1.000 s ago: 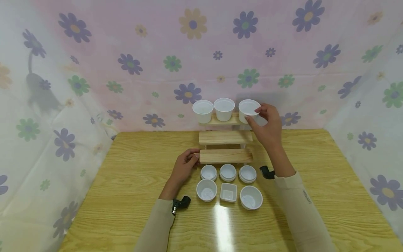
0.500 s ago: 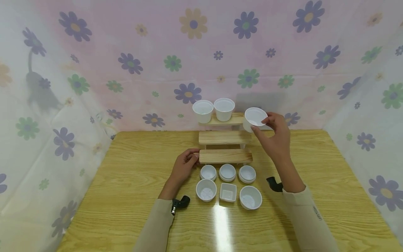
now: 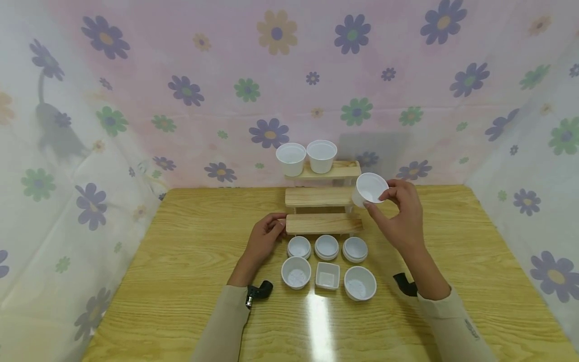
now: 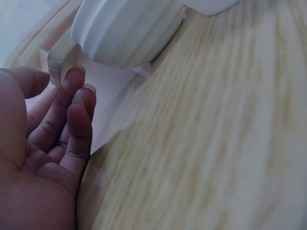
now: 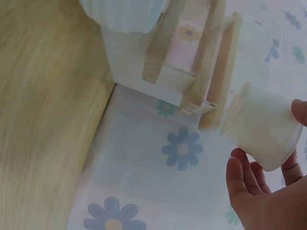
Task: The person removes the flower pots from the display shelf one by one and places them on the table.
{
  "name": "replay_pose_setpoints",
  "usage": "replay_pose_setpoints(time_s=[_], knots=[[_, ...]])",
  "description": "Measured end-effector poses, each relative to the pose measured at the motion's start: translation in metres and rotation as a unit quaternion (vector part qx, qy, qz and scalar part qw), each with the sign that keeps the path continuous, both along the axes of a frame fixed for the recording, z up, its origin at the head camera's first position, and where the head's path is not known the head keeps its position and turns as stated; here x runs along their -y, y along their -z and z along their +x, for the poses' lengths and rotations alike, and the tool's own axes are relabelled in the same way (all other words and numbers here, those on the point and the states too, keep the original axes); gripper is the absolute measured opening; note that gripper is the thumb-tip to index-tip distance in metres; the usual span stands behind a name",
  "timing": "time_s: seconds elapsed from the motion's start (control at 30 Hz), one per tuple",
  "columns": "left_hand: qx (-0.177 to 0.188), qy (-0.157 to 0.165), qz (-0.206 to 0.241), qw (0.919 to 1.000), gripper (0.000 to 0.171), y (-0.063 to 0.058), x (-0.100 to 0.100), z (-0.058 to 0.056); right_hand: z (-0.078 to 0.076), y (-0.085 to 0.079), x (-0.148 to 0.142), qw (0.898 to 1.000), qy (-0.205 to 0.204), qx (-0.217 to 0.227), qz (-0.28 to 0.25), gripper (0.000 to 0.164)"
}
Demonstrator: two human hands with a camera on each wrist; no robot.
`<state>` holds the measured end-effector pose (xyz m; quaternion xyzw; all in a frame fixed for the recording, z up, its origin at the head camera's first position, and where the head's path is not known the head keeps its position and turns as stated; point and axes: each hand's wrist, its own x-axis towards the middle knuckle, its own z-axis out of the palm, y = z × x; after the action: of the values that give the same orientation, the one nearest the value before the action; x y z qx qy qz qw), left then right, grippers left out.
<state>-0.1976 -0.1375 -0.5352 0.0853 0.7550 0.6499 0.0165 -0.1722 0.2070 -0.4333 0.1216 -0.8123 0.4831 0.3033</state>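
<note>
Pinched by its rim and side, a white plastic cup (image 3: 372, 189) is in my right hand (image 3: 404, 218), tilted in the air at the right end of a three-step wooden display stand (image 3: 323, 197). The right wrist view shows the same cup (image 5: 264, 127) from the side, thumb and fingers about it. My left hand (image 3: 266, 235) holds the left end of the lowest step. In the left wrist view, its thumb and curled fingers (image 4: 79, 124) are at the board's end. Two similar cups, one left (image 3: 291, 160) and one beside it (image 3: 321, 157), stand on the top step.
Below the stand, small round white bowls (image 3: 326, 247) form a row. Nearer me are a round bowl (image 3: 296, 273), a square dish (image 3: 327, 276) and a larger round bowl (image 3: 360, 284). A flowered cloth (image 3: 203, 141) hangs behind the wooden table (image 3: 194, 261).
My right hand has lifted the third cup off the right end of the top step and brought it right and toward me, tilting it. The left hand stays at the lowest step.
</note>
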Motion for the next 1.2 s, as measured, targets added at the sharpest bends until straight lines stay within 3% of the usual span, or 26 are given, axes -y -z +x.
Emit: replay_pose_setpoints(time_s=[0.67,1.2], knots=[[-0.008,0.004,0.001,1.0000,0.026,0.002,0.000,-0.001,0.030,0.018,-0.020,0.995,0.035,0.033,0.084,0.038],[-0.010,0.004,-0.001,0.9999,0.026,0.002,0.001,-0.001,0.052,0.026,-0.039,0.990,0.043,0.058,0.118,0.040]])
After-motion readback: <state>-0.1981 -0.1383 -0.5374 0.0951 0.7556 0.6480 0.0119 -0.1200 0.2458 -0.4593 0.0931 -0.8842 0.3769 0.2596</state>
